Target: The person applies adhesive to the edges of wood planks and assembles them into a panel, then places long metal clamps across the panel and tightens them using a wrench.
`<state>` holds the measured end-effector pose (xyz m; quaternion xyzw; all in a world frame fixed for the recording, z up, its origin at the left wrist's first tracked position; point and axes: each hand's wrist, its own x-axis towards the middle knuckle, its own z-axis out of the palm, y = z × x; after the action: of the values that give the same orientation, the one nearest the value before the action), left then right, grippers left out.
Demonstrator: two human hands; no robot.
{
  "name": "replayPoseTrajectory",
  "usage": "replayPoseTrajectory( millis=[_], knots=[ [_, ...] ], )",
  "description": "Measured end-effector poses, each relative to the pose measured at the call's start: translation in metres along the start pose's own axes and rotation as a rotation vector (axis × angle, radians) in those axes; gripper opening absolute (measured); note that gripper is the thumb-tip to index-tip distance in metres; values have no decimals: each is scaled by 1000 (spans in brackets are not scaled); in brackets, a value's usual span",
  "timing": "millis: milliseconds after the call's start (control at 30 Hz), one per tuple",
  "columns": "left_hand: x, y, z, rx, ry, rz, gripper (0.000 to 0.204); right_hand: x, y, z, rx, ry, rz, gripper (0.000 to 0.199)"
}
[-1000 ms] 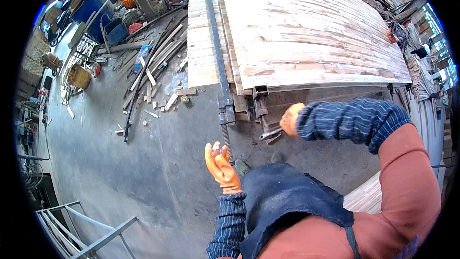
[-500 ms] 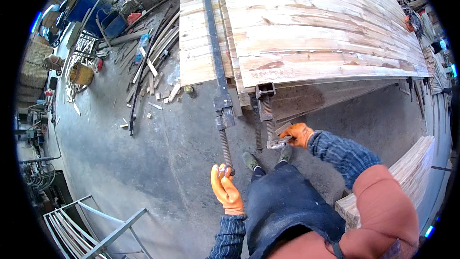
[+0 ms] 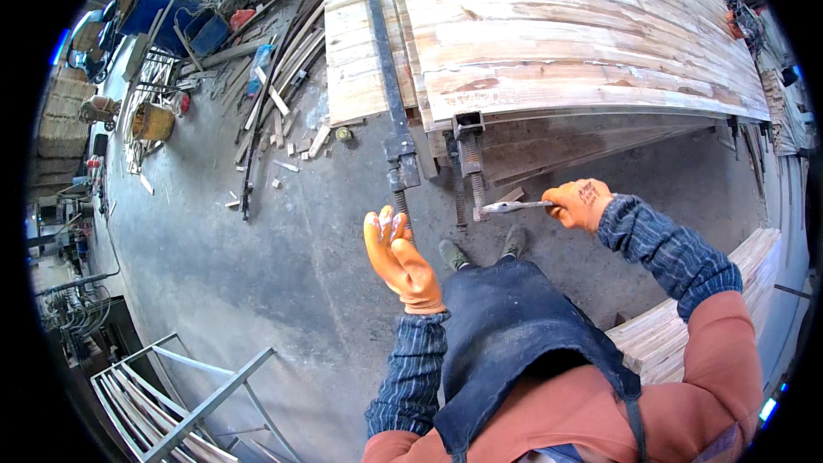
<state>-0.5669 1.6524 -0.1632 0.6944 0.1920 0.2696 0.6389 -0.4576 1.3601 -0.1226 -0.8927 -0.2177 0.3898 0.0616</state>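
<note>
My right hand [image 3: 580,203], in an orange glove, is closed around the handle of a metal wrench [image 3: 521,206]. The wrench's head meets the lower end of a threaded clamp screw [image 3: 473,159] below the near edge of a wooden panel [image 3: 566,43]. My left hand [image 3: 401,264], gloved alike, has its fingers raised and apart beside the screw of a long bar clamp [image 3: 383,60]. That screw's lower end is hidden behind the fingers. The bar lies across the boards on the left. Another threaded screw [image 3: 459,193] hangs between the two.
Wood offcuts [image 3: 279,103] and long strips litter the floor at upper left. A metal rack [image 3: 201,403] stands at lower left. Stacked boards [image 3: 703,309] lie to my right. A yellow bucket [image 3: 153,122] and a blue cart [image 3: 206,34] stand at far left.
My right hand has moved right, away from the screw's end, and more of the wrench shows. My left hand remains by the long clamp's screw. The whole view has shifted slightly.
</note>
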Motion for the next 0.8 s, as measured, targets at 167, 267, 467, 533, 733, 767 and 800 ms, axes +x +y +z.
replayPoseTrajectory(
  millis=[167, 267, 467, 533, 733, 767, 800],
  knots=[
    [12, 1, -4, -48, -4, -11, 59, 4, -36, -50, -259, -58, 61, 19],
    [16, -19, -36, -47, 78, 67, 62, 17, -70, -53, -413, 41, -75, 19],
    [24, 3, -47, 61, 184, 228, 43, 15, -51, -44, -702, -226, -159, 41],
    [10, -13, -55, -109, 146, 95, 51, 38, 22, 14, -622, -112, -179, 43],
    [-17, 1, -63, -120, 120, -84, 50, -13, -92, -47, -595, -377, 111, 39],
    [-5, 7, -66, -129, 133, -66, 50, -6, -96, -54, -569, -294, 81, 37],
    [-6, 10, -63, -137, 145, -70, 50, 0, -82, -48, -542, -233, 56, 35]
  ],
)
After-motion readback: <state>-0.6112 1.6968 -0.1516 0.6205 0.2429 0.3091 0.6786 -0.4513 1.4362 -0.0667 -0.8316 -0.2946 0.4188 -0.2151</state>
